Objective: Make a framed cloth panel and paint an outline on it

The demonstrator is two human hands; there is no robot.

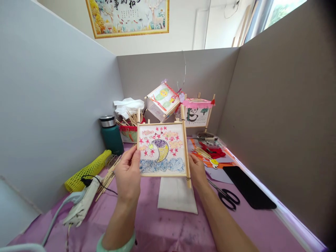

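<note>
Lantern: stick-framed lantern [162, 167], upright between the two hands, moon picture [163, 150] facing the camera
Left hand [128, 173]: pinching the lantern's left edge, thumb in front
Right hand [197, 169]: just beside the lower right post, fingertips hidden behind it; cannot tell if pinching
Below lantern: folded white cloth [177, 199] on purple worktop [162, 231], upper part hidden by lantern
Right of right hand: scissors [228, 197], black phone-like slab [248, 187]
Left of left hand: thin sticks [106, 182], power strip [83, 203], yellow mesh sleeve [88, 171]
Behind: tilted lantern [163, 98], panda lantern [198, 117], teal bottle [111, 136]
</note>
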